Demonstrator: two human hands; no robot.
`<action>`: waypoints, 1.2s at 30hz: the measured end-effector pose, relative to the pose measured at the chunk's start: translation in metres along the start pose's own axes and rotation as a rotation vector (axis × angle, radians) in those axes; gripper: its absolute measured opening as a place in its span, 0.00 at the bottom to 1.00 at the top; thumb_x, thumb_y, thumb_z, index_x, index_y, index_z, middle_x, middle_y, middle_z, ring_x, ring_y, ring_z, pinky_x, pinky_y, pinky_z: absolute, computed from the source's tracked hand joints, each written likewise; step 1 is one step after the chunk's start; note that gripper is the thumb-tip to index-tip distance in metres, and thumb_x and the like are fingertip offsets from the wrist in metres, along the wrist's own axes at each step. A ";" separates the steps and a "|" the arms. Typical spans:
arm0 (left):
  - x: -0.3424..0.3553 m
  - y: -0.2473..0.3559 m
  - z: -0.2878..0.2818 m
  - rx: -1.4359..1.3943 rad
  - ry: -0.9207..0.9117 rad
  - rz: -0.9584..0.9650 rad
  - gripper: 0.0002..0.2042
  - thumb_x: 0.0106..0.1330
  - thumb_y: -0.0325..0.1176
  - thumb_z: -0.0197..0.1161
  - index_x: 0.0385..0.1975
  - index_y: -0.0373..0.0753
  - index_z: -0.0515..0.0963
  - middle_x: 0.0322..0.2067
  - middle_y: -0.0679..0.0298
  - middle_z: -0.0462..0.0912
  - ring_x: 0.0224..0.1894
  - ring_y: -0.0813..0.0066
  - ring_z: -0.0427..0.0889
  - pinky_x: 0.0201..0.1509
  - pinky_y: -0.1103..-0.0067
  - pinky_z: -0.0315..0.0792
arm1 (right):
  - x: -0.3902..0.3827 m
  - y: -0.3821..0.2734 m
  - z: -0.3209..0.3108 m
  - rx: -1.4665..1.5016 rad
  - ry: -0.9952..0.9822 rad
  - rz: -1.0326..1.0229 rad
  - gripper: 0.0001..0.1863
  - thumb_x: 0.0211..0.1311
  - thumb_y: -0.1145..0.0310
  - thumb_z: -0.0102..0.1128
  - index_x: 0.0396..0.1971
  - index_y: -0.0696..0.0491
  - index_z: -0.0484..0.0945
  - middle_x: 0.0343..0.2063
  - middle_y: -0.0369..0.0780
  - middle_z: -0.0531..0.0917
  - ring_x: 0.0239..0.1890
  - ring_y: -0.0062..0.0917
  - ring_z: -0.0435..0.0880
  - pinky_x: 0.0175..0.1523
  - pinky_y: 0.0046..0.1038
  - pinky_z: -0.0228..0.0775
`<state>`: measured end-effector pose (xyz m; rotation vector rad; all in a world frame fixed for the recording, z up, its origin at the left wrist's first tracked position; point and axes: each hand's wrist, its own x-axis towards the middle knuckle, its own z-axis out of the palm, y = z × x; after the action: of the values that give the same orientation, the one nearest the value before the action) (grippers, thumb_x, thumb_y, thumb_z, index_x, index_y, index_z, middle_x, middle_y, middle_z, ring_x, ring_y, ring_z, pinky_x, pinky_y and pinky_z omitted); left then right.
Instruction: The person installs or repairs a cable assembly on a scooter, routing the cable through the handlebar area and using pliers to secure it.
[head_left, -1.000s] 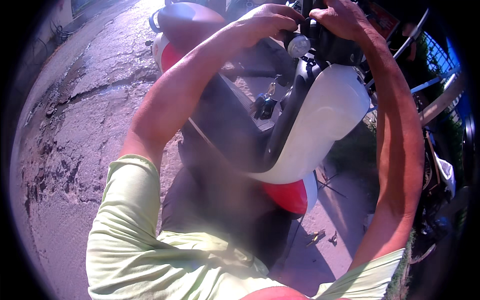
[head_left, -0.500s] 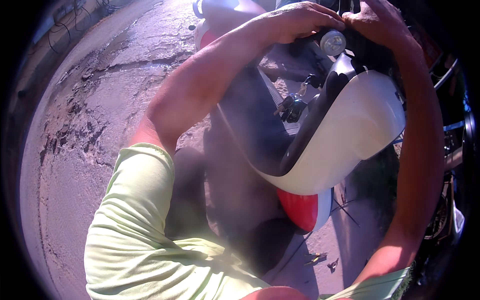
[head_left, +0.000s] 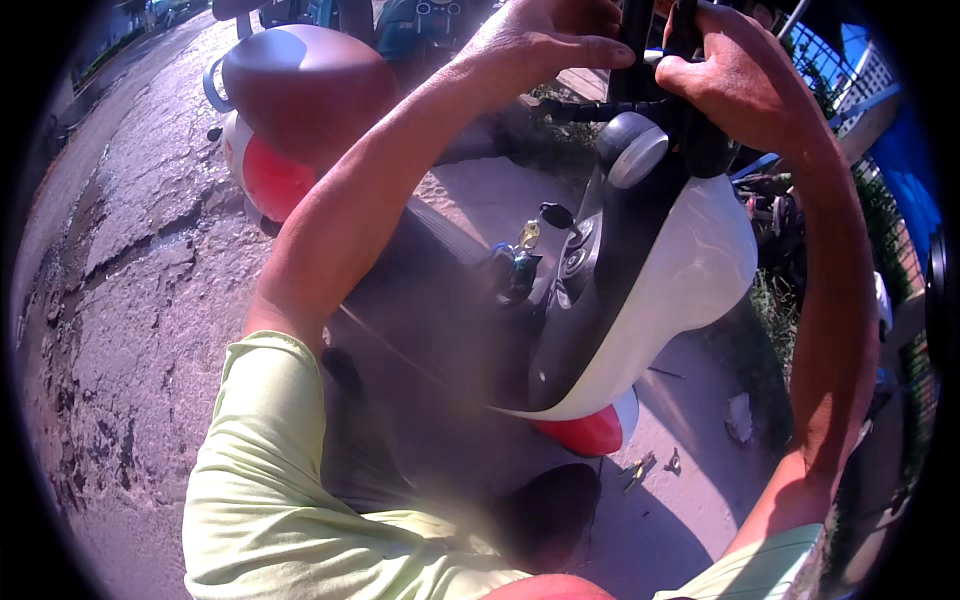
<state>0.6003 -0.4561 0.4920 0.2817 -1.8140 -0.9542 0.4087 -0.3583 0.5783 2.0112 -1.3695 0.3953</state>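
A scooter with a white front shield (head_left: 690, 270) and red fender (head_left: 590, 432) stands before me. At the top of the view my left hand (head_left: 545, 45) is beside a dark upright handlebar part (head_left: 638, 50); its thumb and bent fingers are apart, with nothing visible between them. My right hand (head_left: 740, 80) wraps round another dark part of the handlebar, thumb bent against it; its fingertips are hidden. Just below the hands is a round clear-lensed lamp (head_left: 640, 158). Keys (head_left: 530, 235) hang near the scooter's lock.
A rear box (head_left: 300, 90) sits above a red-and-white rear panel (head_left: 275, 180). Yellow-handled tools (head_left: 638, 470) lie on the ground near a pale stone (head_left: 739, 417). Cracked paving (head_left: 140, 330) spreads at the left. A fence (head_left: 900, 240) and blue sheet (head_left: 905, 170) stand at the right.
The view has shifted, showing more of the scooter's rear box and the ground tools. My hands, close together before, are now apart, with dark handlebar parts visible between them.
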 end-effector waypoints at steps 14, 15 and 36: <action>0.034 -0.050 0.043 -0.278 -0.072 0.303 0.27 0.56 0.29 0.74 0.57 0.37 0.72 0.48 0.61 0.82 0.50 0.77 0.81 0.53 0.75 0.78 | 0.025 -0.031 -0.016 -0.018 -0.251 0.090 0.16 0.52 0.62 0.56 0.36 0.55 0.85 0.32 0.51 0.86 0.38 0.47 0.86 0.47 0.43 0.78; 0.033 -0.048 0.042 -0.217 -0.047 0.277 0.25 0.56 0.29 0.74 0.55 0.37 0.74 0.46 0.61 0.82 0.48 0.76 0.82 0.52 0.75 0.78 | 0.024 -0.031 -0.016 -0.038 -0.238 0.077 0.16 0.51 0.63 0.57 0.36 0.56 0.85 0.32 0.51 0.86 0.38 0.47 0.86 0.46 0.42 0.78; 0.038 -0.072 0.060 -0.243 0.124 0.452 0.20 0.47 0.34 0.75 0.41 0.35 0.85 0.49 0.54 0.80 0.56 0.53 0.78 0.61 0.64 0.73 | 0.032 -0.040 -0.027 -0.146 -0.487 0.479 0.22 0.50 0.63 0.64 0.45 0.57 0.84 0.37 0.51 0.87 0.41 0.43 0.88 0.48 0.33 0.77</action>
<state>0.5152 -0.4968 0.4561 -0.2104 -1.5381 -0.8022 0.4616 -0.3535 0.6028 1.7065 -2.1250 -0.0033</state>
